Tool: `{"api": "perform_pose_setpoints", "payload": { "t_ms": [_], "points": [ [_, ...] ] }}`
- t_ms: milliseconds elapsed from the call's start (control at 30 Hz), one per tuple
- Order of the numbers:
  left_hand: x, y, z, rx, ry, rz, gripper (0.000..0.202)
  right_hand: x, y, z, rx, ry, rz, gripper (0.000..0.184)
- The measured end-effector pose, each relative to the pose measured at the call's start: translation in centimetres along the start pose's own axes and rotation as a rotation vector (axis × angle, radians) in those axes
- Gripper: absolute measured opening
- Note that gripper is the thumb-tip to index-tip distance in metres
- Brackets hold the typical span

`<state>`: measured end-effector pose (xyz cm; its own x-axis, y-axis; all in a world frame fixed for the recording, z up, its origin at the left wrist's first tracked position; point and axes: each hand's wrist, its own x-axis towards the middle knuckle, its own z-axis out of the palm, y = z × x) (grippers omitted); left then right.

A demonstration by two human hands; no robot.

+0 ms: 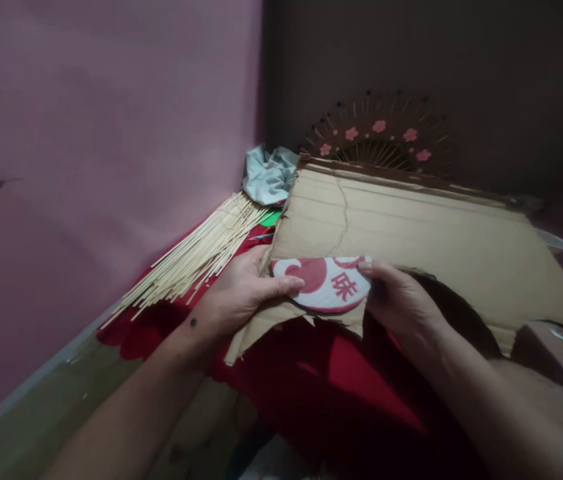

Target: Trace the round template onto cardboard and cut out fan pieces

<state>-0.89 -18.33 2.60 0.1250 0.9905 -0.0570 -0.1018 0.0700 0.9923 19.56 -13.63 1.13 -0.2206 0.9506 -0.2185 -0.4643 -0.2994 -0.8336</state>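
One rounded red-white cutout point(324, 283) between left hand point(241, 293) and right hand point(401, 303)

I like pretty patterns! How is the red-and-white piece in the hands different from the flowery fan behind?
The printed piece is white with red shapes; the fan is dark with pink flowers. The printed piece lies on the cardboard, pinched by the left hand and right hand; the fan stands behind it, untouched. The fan shows thin spread ribs; the printed piece shows none. Both have curved edges.
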Motion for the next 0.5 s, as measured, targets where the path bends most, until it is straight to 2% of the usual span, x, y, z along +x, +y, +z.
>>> {"api": "perform_pose_setpoints", "payload": {
  "t_ms": [133,267,367,500],
  "points": [
    [-0.4,0.0,0.2,0.018,0.095,0.080,0.082,-0.1,0.0,0.1,0.006,0.007,0.003,0.007],
    [-1.3,0.6,0.3,0.356,0.125,0.130,0.097,-0.2,0.0,0.0,0.022,0.028,-0.010,0.008],
    [-1.8,0.8,0.5,0.570,0.145,0.115,0.089,-0.2,0.1,-0.1,0.032,0.022,-0.012,0.009],
    [-1.8,0.7,0.7,0.580,0.149,0.105,0.068,-0.2,0.1,-0.2,0.040,-0.010,-0.006,0.008]
  ]
}}
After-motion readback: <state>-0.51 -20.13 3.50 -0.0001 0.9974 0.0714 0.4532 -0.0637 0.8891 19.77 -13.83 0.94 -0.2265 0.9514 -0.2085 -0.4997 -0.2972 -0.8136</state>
